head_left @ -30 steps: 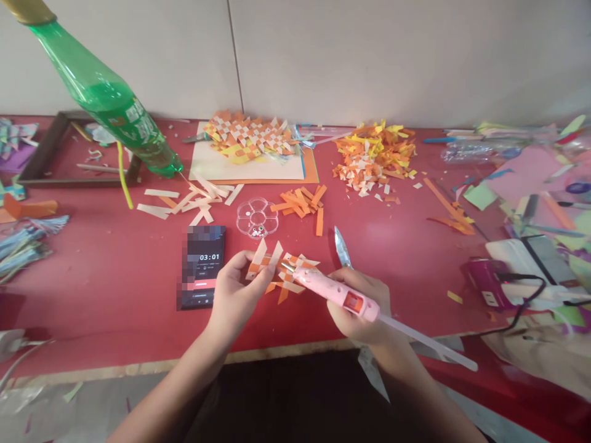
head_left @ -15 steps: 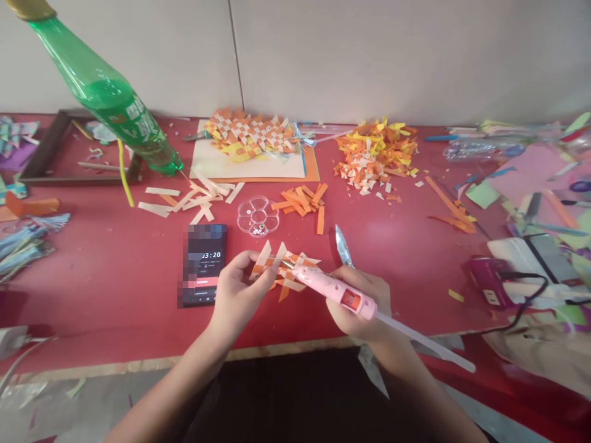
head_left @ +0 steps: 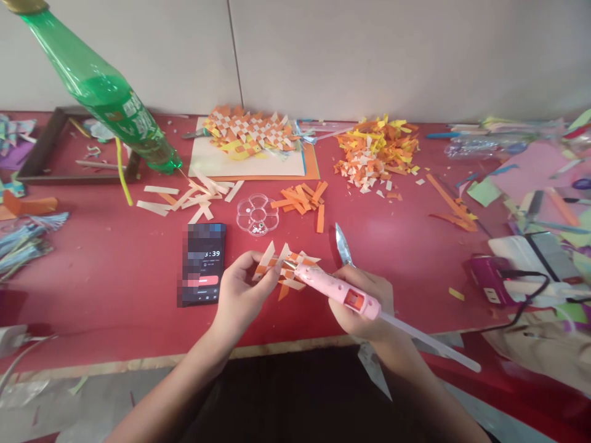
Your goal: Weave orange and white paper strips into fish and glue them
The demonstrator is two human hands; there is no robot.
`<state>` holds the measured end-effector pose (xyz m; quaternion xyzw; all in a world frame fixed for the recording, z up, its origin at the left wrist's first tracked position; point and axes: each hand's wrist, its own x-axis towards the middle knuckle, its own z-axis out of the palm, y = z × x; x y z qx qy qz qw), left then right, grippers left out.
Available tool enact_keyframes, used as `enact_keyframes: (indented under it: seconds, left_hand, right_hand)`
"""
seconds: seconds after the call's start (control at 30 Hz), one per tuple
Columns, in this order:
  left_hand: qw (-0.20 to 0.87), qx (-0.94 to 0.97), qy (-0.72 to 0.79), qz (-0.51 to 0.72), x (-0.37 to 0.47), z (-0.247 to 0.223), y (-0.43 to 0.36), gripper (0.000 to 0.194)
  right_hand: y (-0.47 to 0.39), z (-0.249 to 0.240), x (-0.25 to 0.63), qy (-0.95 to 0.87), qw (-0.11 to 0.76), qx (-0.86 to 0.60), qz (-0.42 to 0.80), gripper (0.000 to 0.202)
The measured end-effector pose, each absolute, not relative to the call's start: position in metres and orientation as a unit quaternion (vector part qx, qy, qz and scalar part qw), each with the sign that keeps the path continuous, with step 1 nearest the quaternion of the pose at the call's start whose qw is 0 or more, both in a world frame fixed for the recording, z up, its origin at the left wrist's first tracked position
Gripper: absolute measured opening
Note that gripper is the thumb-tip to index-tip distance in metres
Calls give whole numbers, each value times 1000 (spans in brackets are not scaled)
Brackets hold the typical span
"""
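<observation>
My left hand (head_left: 244, 289) pinches a small woven orange-and-cream paper piece (head_left: 300, 267), with pointed strip ends sticking out. My right hand (head_left: 362, 301) is closed around a pink glue gun (head_left: 339, 288), a long translucent glue stick (head_left: 434, 344) trailing from its rear. The gun's metal nozzle (head_left: 290, 264) is at the woven piece, close to my left thumb; whether it touches is hard to tell. A pointed silver blade (head_left: 343, 246) shows beyond my right hand, which hides the rest of that tool.
A phone (head_left: 203, 264) lies left of my hands. Beyond are a clear flower-shaped case (head_left: 257, 215), orange strips (head_left: 302, 198), cream strips (head_left: 203, 194), woven pieces (head_left: 252, 132) and paper scraps (head_left: 378, 151). A green bottle (head_left: 115, 111) stands at the left, a purple charger (head_left: 492, 280) at the right.
The glue gun and my right hand have shifted slightly right. My left hand has moved a little right and the woven piece has tilted slightly. Both grips stay the same.
</observation>
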<state>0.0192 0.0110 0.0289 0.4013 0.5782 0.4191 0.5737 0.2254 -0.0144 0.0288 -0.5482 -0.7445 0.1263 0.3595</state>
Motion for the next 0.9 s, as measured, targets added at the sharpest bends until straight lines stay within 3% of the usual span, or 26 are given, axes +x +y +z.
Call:
enact_keyframes:
  seconds: [0.63, 0.9]
  left_hand:
    - [577, 394, 578, 422, 17, 30, 11, 13]
    - [606, 354, 559, 441, 14, 25, 12, 13]
  right_hand:
    - [-11, 28, 226, -770, 347, -531, 71, 19]
    - [-9, 23, 259, -748, 270, -606, 22, 15]
